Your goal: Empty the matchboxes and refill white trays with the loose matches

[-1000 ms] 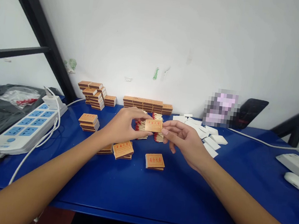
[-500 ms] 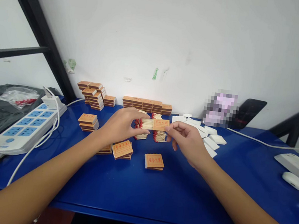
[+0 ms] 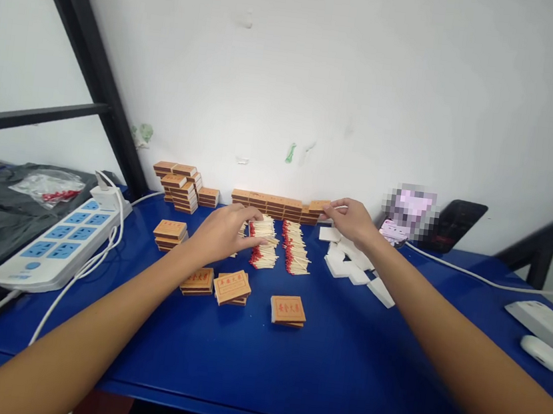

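Observation:
My left hand point(image 3: 227, 231) grips a white matchbox tray full of red-tipped matches point(image 3: 263, 226) between thumb and fingers, above a heap of loose matches point(image 3: 264, 255). A second heap of matches point(image 3: 294, 248) lies just to its right. By the wall, my right hand point(image 3: 350, 219) pinches an orange matchbox sleeve point(image 3: 319, 205) at the right end of a stacked row of sleeves point(image 3: 269, 203). Whether my fingertips still bear its weight is unclear. White empty trays point(image 3: 350, 260) lie scattered below my right hand.
Matchboxes are piled at the back left point(image 3: 181, 188), with a smaller stack point(image 3: 169, 235) in front. More lie nearer me point(image 3: 232, 287), point(image 3: 288, 309). A power strip point(image 3: 64, 235) with cables stands left; a phone point(image 3: 455, 225) leans on the wall at right.
The sleeve has come off the match-filled tray. My right hand has carried it back to the row by the wall, while my left hand keeps the tray over the matches.

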Demonstrator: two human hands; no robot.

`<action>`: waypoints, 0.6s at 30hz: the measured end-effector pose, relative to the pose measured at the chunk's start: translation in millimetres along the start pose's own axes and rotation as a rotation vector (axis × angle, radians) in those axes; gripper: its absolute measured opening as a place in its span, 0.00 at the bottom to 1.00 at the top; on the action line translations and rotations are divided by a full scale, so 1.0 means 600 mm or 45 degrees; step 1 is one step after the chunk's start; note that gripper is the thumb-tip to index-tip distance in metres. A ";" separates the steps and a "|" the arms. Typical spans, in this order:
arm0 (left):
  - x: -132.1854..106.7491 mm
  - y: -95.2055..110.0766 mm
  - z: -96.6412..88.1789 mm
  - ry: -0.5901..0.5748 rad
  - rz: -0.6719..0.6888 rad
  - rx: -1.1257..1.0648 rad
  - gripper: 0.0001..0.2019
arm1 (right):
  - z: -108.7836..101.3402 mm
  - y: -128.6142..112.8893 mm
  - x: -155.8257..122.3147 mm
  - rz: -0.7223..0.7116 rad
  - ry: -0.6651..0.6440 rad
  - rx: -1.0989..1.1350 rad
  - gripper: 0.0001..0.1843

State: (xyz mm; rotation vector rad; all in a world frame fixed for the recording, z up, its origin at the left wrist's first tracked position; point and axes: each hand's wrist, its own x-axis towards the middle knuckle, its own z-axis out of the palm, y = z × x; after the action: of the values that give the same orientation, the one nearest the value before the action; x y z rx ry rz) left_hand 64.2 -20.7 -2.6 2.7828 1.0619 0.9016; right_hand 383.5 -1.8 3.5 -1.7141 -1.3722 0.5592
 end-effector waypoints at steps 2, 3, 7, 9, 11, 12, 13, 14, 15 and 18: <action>-0.001 -0.002 -0.001 0.000 0.011 0.003 0.18 | 0.007 0.002 0.013 -0.007 -0.024 -0.025 0.06; -0.001 -0.002 -0.002 0.006 0.018 0.003 0.17 | 0.010 0.005 0.017 -0.014 -0.028 -0.043 0.06; -0.002 0.001 -0.004 0.031 0.048 -0.017 0.17 | 0.016 0.023 0.030 -0.051 0.013 -0.142 0.06; -0.002 0.003 -0.004 0.030 0.046 -0.019 0.17 | 0.018 0.033 0.035 -0.067 0.038 -0.199 0.08; -0.002 0.005 -0.004 0.021 0.041 -0.012 0.18 | 0.022 0.039 0.039 -0.084 0.057 -0.252 0.10; -0.003 0.006 -0.004 0.020 0.043 -0.010 0.18 | 0.023 0.040 0.040 -0.094 0.066 -0.277 0.11; -0.003 0.006 -0.004 0.021 0.048 -0.009 0.17 | 0.025 0.041 0.040 -0.104 0.073 -0.300 0.11; -0.003 0.007 -0.003 0.024 0.054 -0.010 0.17 | 0.027 0.040 0.040 -0.115 0.077 -0.319 0.12; -0.003 0.007 -0.003 0.027 0.057 -0.012 0.17 | 0.029 0.039 0.039 -0.126 0.079 -0.335 0.12; -0.003 0.006 -0.001 0.029 0.053 -0.024 0.17 | 0.031 0.031 0.036 -0.148 0.073 -0.364 0.12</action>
State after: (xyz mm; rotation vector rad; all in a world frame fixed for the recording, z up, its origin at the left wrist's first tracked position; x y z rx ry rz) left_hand 64.7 -24.7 -2.2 2.7959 0.9959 0.9449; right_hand 386.1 23.9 -18.5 -1.8438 -1.5568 0.2552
